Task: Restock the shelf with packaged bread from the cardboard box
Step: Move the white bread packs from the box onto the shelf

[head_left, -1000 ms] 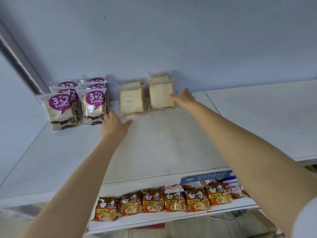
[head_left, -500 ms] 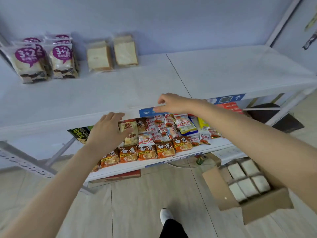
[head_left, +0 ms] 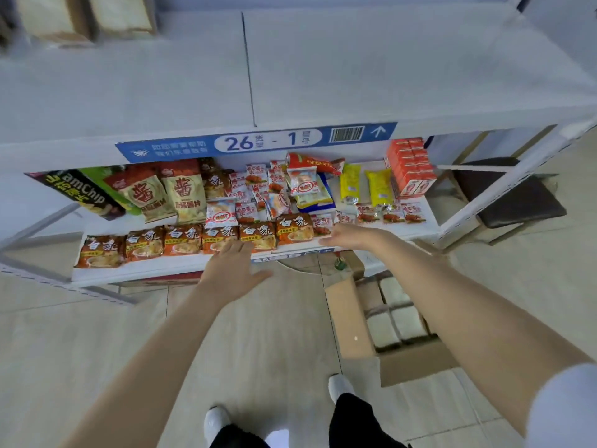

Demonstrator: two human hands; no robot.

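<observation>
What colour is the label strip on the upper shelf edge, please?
Blue label strip, seen in head view.

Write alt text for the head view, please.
The left hand and right hand are open and empty before a snack shelf. A cardboard box of packaged bread sits on the floor; two loaves stand on the top shelf.

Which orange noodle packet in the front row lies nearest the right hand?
The rightmost orange noodle packet; the right hand is just beside it, the others lie further left.
</observation>
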